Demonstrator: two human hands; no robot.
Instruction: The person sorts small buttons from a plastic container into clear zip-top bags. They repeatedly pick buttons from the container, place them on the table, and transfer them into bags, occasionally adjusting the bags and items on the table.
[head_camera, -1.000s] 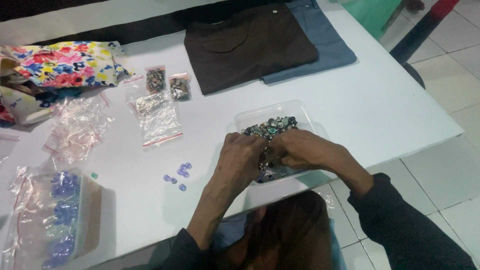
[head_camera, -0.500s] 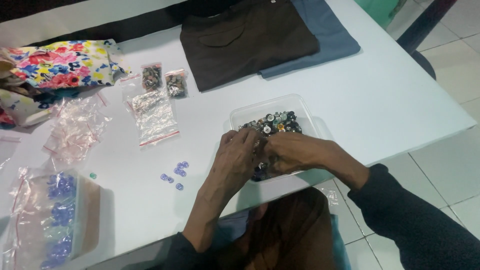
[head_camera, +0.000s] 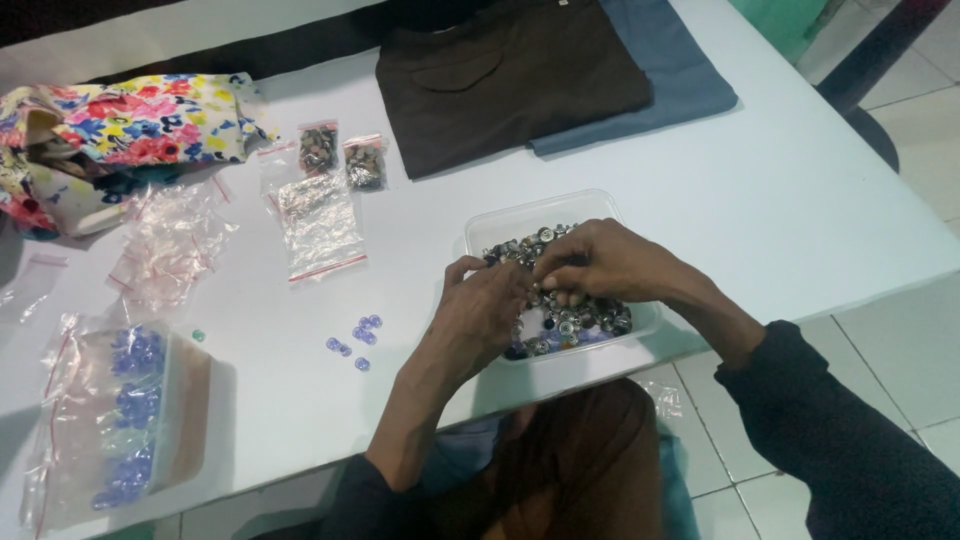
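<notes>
While both hands meet over the clear plastic tub (head_camera: 600, 208) at centre frame, they work close together above its heap of small metal buttons (head_camera: 590, 318). The left hand (head_camera: 482, 318) curls its fingers inward at the tub's near left edge, and the right hand (head_camera: 600, 262) pinches downward just beside it. Something tiny seems to be nipped between the fingertips, though it is too small to tell what. Keeping the tub directly under the hands looks sensible, since anything dropped would fall back in. On the white bench (head_camera: 800, 200), a few loose blue beads (head_camera: 355, 335) lie left of the tub. Small clear bags (head_camera: 318, 225) sit at upper centre-left, a bag of blue beads (head_camera: 125, 420) at lower left, folded dark and blue clothes (head_camera: 520, 70) along the top, and flowered fabric (head_camera: 130, 115) at upper left.
</notes>
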